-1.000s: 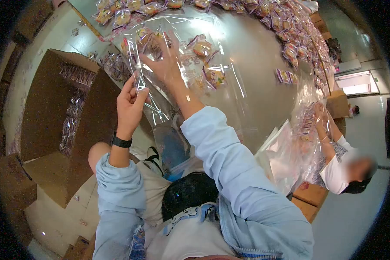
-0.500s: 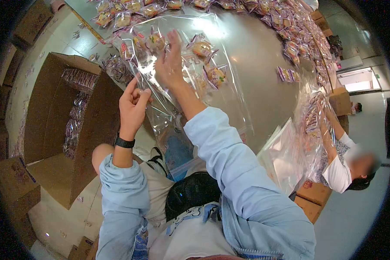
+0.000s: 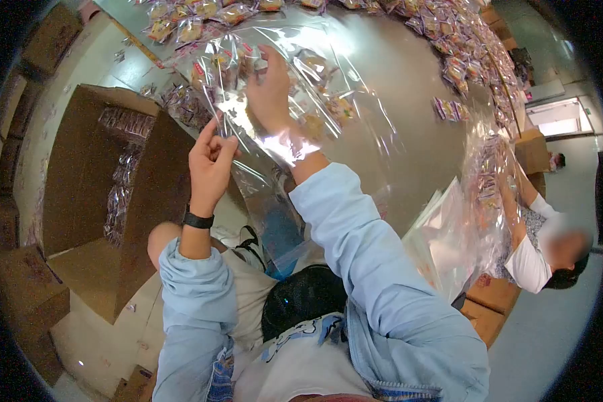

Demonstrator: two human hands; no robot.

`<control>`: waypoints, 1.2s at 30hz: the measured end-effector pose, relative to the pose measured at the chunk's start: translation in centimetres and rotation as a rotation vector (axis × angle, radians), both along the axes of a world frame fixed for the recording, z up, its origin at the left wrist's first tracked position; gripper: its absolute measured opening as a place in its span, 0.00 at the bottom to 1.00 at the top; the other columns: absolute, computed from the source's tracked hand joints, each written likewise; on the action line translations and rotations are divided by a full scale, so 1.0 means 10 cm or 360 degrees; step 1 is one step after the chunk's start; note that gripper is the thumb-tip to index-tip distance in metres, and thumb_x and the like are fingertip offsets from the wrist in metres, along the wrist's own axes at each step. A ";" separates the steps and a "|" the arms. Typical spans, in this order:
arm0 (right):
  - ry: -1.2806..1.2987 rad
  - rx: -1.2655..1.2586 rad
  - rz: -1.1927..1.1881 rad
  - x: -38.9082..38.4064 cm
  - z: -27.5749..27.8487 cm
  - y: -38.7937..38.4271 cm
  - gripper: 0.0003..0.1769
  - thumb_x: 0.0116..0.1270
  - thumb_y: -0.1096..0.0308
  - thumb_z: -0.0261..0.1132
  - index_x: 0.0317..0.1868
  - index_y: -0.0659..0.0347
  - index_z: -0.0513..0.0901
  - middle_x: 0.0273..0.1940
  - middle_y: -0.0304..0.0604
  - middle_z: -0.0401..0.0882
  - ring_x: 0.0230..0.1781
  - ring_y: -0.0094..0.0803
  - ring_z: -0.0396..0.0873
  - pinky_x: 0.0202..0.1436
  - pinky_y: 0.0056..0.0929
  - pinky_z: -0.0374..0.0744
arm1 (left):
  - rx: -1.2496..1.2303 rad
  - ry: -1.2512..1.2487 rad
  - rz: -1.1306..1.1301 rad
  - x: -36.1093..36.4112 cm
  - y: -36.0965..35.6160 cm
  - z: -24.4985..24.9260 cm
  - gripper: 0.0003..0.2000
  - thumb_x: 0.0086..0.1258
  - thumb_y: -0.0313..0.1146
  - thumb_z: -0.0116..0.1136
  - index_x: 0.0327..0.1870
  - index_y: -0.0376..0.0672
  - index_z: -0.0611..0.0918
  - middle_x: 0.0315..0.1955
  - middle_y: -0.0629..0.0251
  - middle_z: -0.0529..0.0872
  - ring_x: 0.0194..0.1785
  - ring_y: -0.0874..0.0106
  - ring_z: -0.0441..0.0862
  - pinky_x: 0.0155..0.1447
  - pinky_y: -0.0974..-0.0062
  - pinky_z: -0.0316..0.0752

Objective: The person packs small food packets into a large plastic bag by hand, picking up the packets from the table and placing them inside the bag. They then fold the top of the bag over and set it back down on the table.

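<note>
A large clear plastic bag (image 3: 362, 134) lies over the near part of the metal table, with several small wrapped packets (image 3: 342, 108) showing through the film. My left hand (image 3: 211, 161) pinches the bag's near left edge, thumb against fingers. My right hand (image 3: 269, 90) is beneath or inside the film, its fingers partly curled beside wrapped packets (image 3: 221, 63) at the bag's far left. Whether it grips one is unclear through the glare.
An open cardboard box (image 3: 141, 201) holding packets stands at left. Many packets (image 3: 435, 40) line the table's far side. At right, a co-worker (image 3: 529, 248) reaches into another clear bag (image 3: 486, 174), near a stack of flat bags (image 3: 435, 234).
My right hand has moved slightly right and down, with its fingers more curled. The bag's film has shifted over my right wrist and the packets. My left hand keeps its pinch.
</note>
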State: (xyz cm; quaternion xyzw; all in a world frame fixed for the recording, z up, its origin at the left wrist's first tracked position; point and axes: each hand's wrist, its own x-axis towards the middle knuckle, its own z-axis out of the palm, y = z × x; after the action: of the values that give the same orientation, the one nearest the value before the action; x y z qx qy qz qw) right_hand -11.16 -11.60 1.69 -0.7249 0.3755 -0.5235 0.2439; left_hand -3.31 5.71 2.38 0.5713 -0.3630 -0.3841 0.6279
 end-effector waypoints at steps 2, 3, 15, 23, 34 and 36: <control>0.0035 -0.0056 0.0087 -0.09 -0.07 -0.10 0.36 0.62 0.82 0.60 0.72 0.65 0.66 0.62 0.61 0.79 0.60 0.54 0.80 0.63 0.44 0.77 | -0.0014 -0.0002 0.0003 -0.01 -0.02 0.03 0.27 0.74 0.28 0.63 0.74 0.41 0.73 0.24 0.78 0.77 0.27 0.87 0.73 0.31 0.86 0.65; 0.0157 0.0049 0.0123 -0.15 -0.01 -0.09 0.38 0.62 0.81 0.60 0.74 0.65 0.64 0.62 0.62 0.78 0.60 0.54 0.80 0.62 0.45 0.77 | 0.0000 -0.0032 -0.0009 0.01 -0.03 0.03 0.27 0.74 0.28 0.63 0.74 0.41 0.73 0.24 0.78 0.77 0.27 0.87 0.73 0.31 0.87 0.65; 0.1221 -0.0389 -0.0332 -0.62 0.21 -0.37 0.37 0.58 0.54 0.73 0.63 0.66 0.77 0.64 0.59 0.76 0.65 0.55 0.74 0.72 0.54 0.66 | -0.0008 -0.0067 -0.0041 0.04 0.00 -0.01 0.28 0.74 0.29 0.63 0.75 0.40 0.72 0.27 0.77 0.79 0.30 0.86 0.74 0.32 0.85 0.65; 0.1631 -0.0102 -0.0124 -0.36 0.48 -0.36 0.34 0.64 0.44 0.67 0.64 0.56 0.80 0.64 0.53 0.78 0.69 0.49 0.72 0.72 0.63 0.63 | -0.0025 -0.0148 -0.0016 0.04 0.05 0.04 0.27 0.74 0.29 0.63 0.74 0.41 0.73 0.26 0.78 0.77 0.28 0.86 0.70 0.31 0.86 0.64; 0.0152 0.0058 0.0004 0.41 0.12 0.15 0.47 0.50 0.52 0.81 0.65 0.66 0.69 0.56 0.58 0.74 0.61 0.54 0.72 0.64 0.50 0.73 | -0.0240 0.0023 0.0202 0.55 -0.01 0.04 0.35 0.76 0.31 0.60 0.80 0.37 0.58 0.70 0.55 0.70 0.61 0.69 0.75 0.62 0.71 0.76; 0.0231 -0.0116 0.0007 0.45 0.16 0.22 0.44 0.51 0.56 0.79 0.65 0.65 0.70 0.57 0.57 0.74 0.62 0.53 0.72 0.65 0.50 0.72 | -0.0329 -0.0022 0.0157 0.61 -0.03 0.09 0.34 0.75 0.30 0.60 0.80 0.36 0.60 0.70 0.56 0.71 0.61 0.70 0.77 0.61 0.72 0.75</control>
State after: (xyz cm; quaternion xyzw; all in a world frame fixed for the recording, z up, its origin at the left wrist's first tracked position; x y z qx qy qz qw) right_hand -6.61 -9.42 3.28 -0.7701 0.3712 -0.4824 0.1908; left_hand 2.83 5.37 3.31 0.5234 -0.3762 -0.3094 0.6991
